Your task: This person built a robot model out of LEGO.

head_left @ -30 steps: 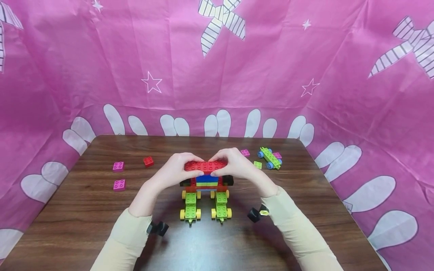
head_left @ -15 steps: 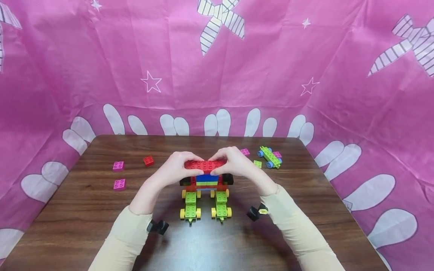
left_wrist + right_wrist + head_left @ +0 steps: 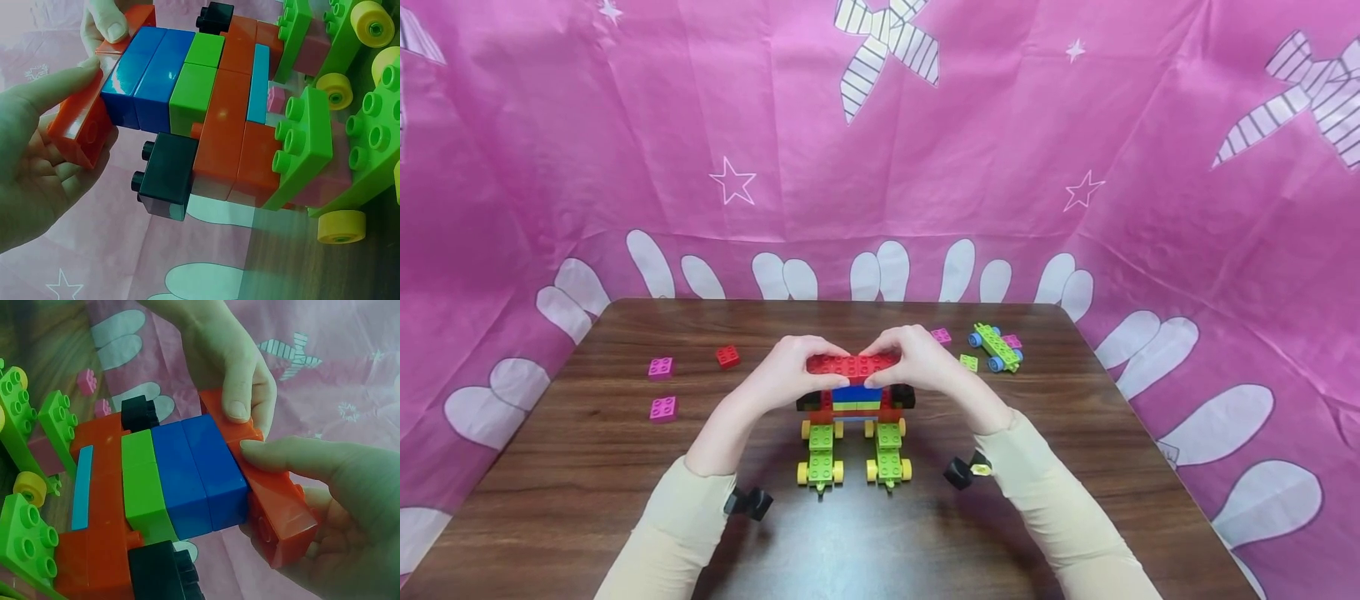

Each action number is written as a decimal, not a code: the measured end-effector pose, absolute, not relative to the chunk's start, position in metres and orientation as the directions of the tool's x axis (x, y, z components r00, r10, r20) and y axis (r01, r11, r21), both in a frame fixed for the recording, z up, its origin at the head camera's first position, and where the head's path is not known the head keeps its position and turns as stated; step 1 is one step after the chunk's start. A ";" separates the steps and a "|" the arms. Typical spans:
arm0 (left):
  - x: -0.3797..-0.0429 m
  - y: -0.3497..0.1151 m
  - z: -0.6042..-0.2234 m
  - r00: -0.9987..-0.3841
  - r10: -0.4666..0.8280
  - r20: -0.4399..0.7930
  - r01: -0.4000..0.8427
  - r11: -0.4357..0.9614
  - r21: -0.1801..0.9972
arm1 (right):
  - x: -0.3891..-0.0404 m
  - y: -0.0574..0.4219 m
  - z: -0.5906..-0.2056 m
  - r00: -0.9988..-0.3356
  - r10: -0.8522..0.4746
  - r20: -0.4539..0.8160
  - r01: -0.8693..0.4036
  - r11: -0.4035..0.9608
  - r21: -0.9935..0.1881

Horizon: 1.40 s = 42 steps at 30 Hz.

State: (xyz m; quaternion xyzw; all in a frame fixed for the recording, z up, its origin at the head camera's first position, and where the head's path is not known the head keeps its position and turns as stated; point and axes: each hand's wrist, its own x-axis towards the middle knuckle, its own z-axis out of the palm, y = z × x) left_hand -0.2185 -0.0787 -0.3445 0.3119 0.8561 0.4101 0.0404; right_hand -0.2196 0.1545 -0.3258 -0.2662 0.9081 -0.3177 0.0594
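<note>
A toy-brick structure stands mid-table on two lime-green wheeled bases (image 3: 821,462) with yellow wheels. Above them rise red bricks (image 3: 215,137), a thin light-blue brick (image 3: 82,487), lime-green bricks (image 3: 145,478) and blue bricks (image 3: 857,395). Black bricks (image 3: 169,172) jut out at both sides. Two red bricks lie end to end across the top. My left hand (image 3: 788,373) grips the left red brick (image 3: 84,128), thumb on the near face and fingers behind. With the same grip, my right hand (image 3: 921,362) holds the right red brick (image 3: 281,500). Their thumb tips are close together.
Two pink bricks (image 3: 662,408) and a small red brick (image 3: 727,357) lie to the left. At the back right are a lime-green wheeled base (image 3: 997,348) with blue wheels, a lime-green brick (image 3: 968,362) and more pink bricks (image 3: 941,336). A pink curtain (image 3: 925,183) surrounds the table.
</note>
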 end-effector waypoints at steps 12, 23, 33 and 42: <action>-0.221 -0.079 -0.347 -0.806 0.558 0.194 0.496 0.460 0.736 | -0.218 0.153 -0.327 -0.870 -0.489 0.056 -0.416 0.670 -0.615; -0.220 -0.080 -0.349 -0.806 0.551 0.216 0.504 0.449 0.738 | -0.215 0.151 -0.330 -0.886 -0.459 0.065 -0.400 0.687 -0.607; -0.221 -0.079 -0.352 -0.811 0.537 0.232 0.504 0.442 0.742 | -0.212 0.149 -0.326 -0.886 -0.459 0.062 -0.405 0.701 -0.587; -0.221 -0.080 -0.352 -0.818 0.531 0.222 0.491 0.443 0.750 | -0.212 0.149 -0.328 -0.897 -0.439 0.057 -0.385 0.709 -0.591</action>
